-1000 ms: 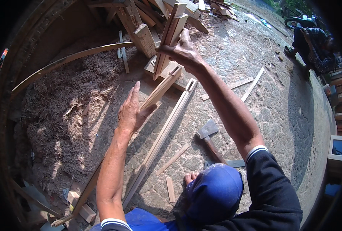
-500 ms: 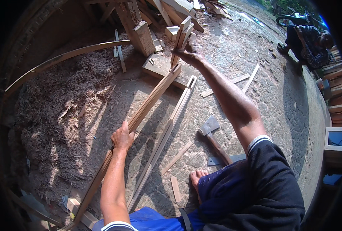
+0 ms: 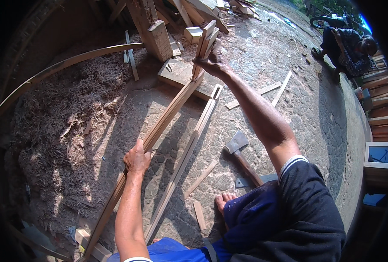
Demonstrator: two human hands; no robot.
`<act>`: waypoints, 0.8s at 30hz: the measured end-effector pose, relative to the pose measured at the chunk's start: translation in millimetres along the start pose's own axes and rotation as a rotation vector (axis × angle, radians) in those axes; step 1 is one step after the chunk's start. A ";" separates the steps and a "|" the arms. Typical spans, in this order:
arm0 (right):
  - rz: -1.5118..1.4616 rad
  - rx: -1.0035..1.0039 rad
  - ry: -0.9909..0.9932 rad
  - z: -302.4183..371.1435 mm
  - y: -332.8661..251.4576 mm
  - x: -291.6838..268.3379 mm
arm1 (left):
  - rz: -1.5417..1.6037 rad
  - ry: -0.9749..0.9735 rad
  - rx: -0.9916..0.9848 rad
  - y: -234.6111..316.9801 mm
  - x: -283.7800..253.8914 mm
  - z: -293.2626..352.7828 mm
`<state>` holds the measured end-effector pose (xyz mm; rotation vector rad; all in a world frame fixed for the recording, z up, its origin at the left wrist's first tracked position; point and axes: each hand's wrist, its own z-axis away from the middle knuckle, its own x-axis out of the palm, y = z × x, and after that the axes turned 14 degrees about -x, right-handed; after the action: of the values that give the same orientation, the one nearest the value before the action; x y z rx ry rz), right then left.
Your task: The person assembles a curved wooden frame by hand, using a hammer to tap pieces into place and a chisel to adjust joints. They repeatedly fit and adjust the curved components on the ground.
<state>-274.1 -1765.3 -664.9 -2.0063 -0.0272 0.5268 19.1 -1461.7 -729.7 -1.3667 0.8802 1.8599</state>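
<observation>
While the long wooden strip (image 3: pixel 159 126) lies slanted across the stone ground (image 3: pixel 290 113), its middle is clasped by the left hand (image 3: pixel 137 159), whose fingers are closed around its edge. At the far end of that strip, a short pair of wooden pieces (image 3: pixel 204 46) is held upright, tilted slightly right, by the right hand (image 3: pixel 213 61), closed around them from the right side; their lower end meets the strip's far end above a flat board (image 3: pixel 176 76) on the ground. A second long strip (image 3: pixel 189 148) is laid just right of the first, roughly parallel and apart from both hands. Near the right forearm, a hatchet (image 3: pixel 239 150) is seen lying on the ground with its head toward the far side. A small wood offcut (image 3: pixel 199 215) is found beside a bare foot (image 3: pixel 223 201). Wood shavings (image 3: pixel 67 113) are heaped on the left. At the far right, another person (image 3: pixel 349 48) is seated, well apart.
</observation>
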 end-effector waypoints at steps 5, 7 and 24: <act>0.192 -0.066 0.061 -0.1 -1.8 7.5 | 0.041 0.039 0.029 -3.5 5.6 -2.3; 0.317 -0.137 0.114 0.7 2.3 12.4 | 0.032 0.030 0.030 -4.8 7.3 -3.6; 0.343 -0.092 0.098 5.8 28.5 24.9 | 0.052 0.043 0.024 -6.2 7.8 -1.4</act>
<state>-259.6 -1768.2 -700.2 -2.1362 0.3642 0.6512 23.1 -1458.5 -738.4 -1.3862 0.9657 1.8586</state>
